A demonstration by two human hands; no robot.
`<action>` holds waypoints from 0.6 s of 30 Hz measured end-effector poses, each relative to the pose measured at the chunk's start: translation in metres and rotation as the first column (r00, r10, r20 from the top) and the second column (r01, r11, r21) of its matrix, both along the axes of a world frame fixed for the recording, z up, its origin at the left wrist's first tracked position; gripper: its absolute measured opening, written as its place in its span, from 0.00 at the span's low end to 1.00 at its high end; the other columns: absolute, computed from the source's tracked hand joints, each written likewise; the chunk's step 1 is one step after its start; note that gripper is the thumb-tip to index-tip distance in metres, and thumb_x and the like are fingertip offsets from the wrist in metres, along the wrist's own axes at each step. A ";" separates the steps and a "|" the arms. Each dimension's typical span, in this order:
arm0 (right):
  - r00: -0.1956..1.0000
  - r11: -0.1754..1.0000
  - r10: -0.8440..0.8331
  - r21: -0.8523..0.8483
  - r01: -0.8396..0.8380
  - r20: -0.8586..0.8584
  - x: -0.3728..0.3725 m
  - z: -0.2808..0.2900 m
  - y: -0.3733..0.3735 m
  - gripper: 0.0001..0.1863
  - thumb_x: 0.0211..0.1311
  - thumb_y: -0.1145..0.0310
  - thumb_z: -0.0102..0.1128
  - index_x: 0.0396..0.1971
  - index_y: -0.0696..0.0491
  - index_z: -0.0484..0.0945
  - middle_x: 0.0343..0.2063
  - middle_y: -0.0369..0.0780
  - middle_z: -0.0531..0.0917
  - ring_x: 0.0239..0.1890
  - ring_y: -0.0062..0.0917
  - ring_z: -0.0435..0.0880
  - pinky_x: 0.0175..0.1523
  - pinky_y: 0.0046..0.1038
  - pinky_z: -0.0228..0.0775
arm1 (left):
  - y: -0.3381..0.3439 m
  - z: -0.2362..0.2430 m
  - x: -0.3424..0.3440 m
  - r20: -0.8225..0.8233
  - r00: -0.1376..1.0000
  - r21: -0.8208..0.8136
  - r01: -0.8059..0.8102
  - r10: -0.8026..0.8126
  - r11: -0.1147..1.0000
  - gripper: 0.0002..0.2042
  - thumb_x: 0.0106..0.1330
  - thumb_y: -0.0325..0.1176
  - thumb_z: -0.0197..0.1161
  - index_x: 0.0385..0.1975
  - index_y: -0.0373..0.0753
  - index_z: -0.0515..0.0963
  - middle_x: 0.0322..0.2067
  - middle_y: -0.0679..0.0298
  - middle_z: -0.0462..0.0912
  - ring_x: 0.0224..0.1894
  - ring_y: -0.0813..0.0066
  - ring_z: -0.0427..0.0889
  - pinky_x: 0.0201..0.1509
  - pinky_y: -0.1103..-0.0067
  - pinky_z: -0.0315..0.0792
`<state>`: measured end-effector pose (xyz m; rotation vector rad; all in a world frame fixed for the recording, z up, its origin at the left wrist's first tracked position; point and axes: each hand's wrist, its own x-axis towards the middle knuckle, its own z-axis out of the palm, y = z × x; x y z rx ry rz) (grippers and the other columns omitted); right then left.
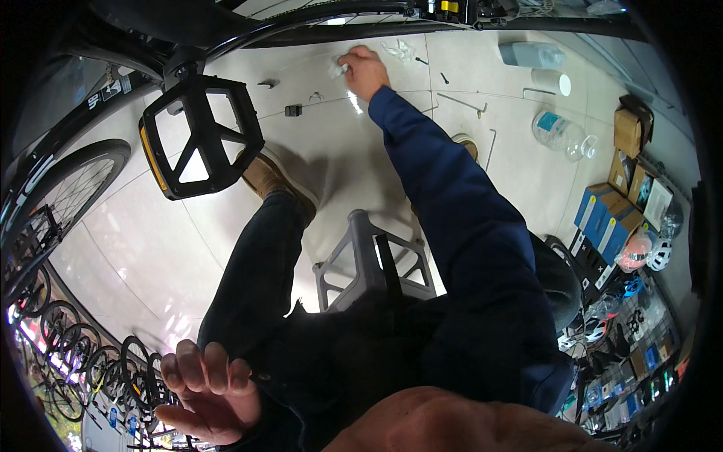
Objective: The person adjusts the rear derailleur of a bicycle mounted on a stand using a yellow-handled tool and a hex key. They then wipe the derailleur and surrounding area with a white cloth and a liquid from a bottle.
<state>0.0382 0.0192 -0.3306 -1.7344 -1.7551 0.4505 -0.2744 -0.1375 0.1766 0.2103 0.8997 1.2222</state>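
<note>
My right hand (364, 73) reaches far forward to the floor. Its fingers are closed on a crumpled white tissue (337, 68), which sticks out on the left of them. A second crumpled white scrap (398, 50) lies on the tiles just to its right. My left hand (209, 390) is raised at the lower left, palm showing, its fingers loosely curled with nothing visible in them. Ahead on the left hangs a black bicycle pedal (202, 137) on its crank. A small black part (293, 110) and a small metal clip (315, 97) lie near my right hand.
Hex keys (461, 104) and small bolts (444, 77) lie right of my arm. Farther right are a clear plastic bottle (561, 134), a bluish bottle (531, 55) and a white cup (552, 81). A grey stool (367, 260) is beneath me. Boxes (606, 218) line the right.
</note>
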 end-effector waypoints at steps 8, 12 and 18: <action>0.965 0.961 0.259 -0.112 -0.253 0.043 0.026 0.031 -0.070 0.04 0.57 0.71 0.65 0.32 0.52 0.84 0.42 0.37 0.82 0.48 0.39 0.79 0.55 0.37 0.76 | -0.001 0.001 -0.004 0.016 1.000 -0.007 -0.013 0.013 1.000 0.18 0.75 0.48 0.63 0.49 0.41 0.70 0.40 0.66 0.63 0.39 0.73 0.62 0.43 0.73 0.65; 0.911 0.890 0.412 -0.223 -0.397 0.023 0.000 0.027 -0.063 0.07 0.57 0.75 0.64 0.35 0.50 0.83 0.44 0.38 0.81 0.50 0.38 0.78 0.58 0.36 0.74 | -0.001 -0.001 -0.005 0.038 0.999 0.002 -0.002 0.002 1.000 0.17 0.75 0.47 0.63 0.50 0.41 0.70 0.40 0.67 0.63 0.40 0.74 0.63 0.43 0.73 0.65; 0.966 0.965 0.260 -0.050 -0.259 0.017 -0.028 0.017 -0.045 0.07 0.57 0.75 0.64 0.35 0.50 0.84 0.43 0.37 0.80 0.47 0.40 0.78 0.54 0.36 0.75 | 0.002 0.001 0.001 0.023 1.000 -0.006 -0.001 0.002 1.000 0.17 0.75 0.47 0.63 0.50 0.41 0.70 0.40 0.67 0.63 0.40 0.73 0.64 0.44 0.72 0.66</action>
